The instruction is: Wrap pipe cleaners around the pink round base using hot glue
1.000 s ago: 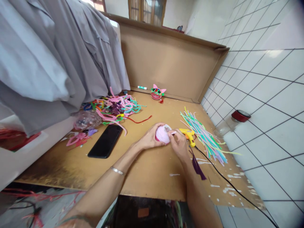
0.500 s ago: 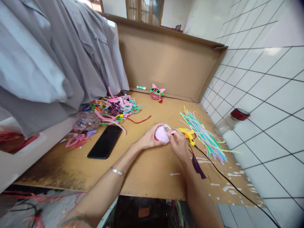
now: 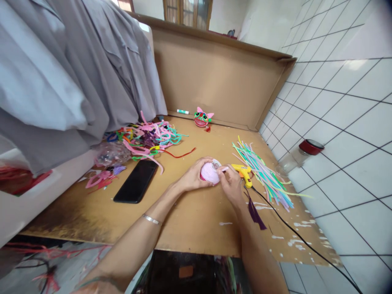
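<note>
My left hand point(image 3: 196, 174) is wrapped round the left side of a small round form coiled with pale lilac pipe cleaner point(image 3: 209, 174), held just above the table. A patch of dark pink shows at its lower left, and its upper right part looks whitish and uncovered. My right hand point(image 3: 229, 180) pinches a lilac pipe cleaner end at the right edge of the form. Just beyond the right hand lies a yellow hot glue gun point(image 3: 246, 174) with a black cord. A dark purple tassel point(image 3: 256, 213) rests to the right of my right wrist.
Several loose pipe cleaners point(image 3: 266, 175) lie at right beside a red-lidded jar point(image 3: 301, 154). A tangled pile of pipe cleaners point(image 3: 153, 134) and a black phone point(image 3: 135, 181) are at left. A decorated animal head point(image 3: 202, 118) and a glue stick point(image 3: 183, 111) sit by the cardboard wall point(image 3: 214, 77).
The view has shifted very slightly. Both hands keep hold of the round form and the pipe cleaner end, with hardly any movement.
</note>
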Demonstrator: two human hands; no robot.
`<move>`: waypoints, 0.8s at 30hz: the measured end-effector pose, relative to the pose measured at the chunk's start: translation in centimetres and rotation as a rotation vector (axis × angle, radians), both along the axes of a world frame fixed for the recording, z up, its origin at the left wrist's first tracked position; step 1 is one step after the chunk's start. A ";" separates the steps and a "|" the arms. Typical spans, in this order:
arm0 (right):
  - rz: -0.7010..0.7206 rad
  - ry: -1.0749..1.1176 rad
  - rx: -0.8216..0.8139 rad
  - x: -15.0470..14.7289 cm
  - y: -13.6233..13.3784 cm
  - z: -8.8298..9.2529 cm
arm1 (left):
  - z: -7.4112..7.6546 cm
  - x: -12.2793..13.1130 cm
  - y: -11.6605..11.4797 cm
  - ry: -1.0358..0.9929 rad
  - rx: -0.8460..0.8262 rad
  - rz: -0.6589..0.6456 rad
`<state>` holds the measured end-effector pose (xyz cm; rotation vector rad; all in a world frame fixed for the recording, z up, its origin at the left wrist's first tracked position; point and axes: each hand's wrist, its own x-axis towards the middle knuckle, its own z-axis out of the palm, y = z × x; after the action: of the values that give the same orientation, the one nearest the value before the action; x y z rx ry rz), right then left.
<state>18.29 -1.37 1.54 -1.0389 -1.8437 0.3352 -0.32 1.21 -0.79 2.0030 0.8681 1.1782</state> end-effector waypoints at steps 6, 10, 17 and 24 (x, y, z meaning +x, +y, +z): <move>-0.039 0.046 0.005 -0.3 0.0 0.0 | 0.1 0.0 -0.1 -0.002 0.011 -0.011; -0.043 0.063 0.020 -0.4 0.0 -0.1 | 0.0 0.0 0.0 0.001 0.026 -0.014; -0.034 0.063 0.005 -0.1 0.2 -0.3 | 0.0 0.0 0.0 -0.016 0.023 -0.018; -0.001 0.065 -0.005 -0.1 0.1 0.0 | 0.0 0.0 -0.1 -0.009 0.015 -0.015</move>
<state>18.18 -1.32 1.52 -1.0205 -1.7848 0.3691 -0.27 1.15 -0.76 2.0115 0.8408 1.1875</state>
